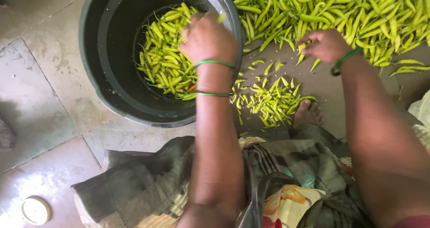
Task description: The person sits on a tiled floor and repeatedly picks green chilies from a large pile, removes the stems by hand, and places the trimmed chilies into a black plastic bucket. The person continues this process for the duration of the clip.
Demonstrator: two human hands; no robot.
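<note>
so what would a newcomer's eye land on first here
The heap of green chillies spread over the floor at top right, where the right hand reaches in. Next, the black bucket at top left, partly filled with chillies, with the left hand closed above it.

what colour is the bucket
Black bucket, clearest in the head view, with green chillies inside.

**Bangles, Bare Arms and a Checked Wrap**

Two thin green bangles (214,63) are worn on the left wrist, and a green bangle (344,60) is seen on the right wrist. Both arms are left bare. Below the bangles, the lap is covered by a dark checked cloth (286,165) printed with orange and yellow flowers. One foot (308,112) is unshod.
</note>
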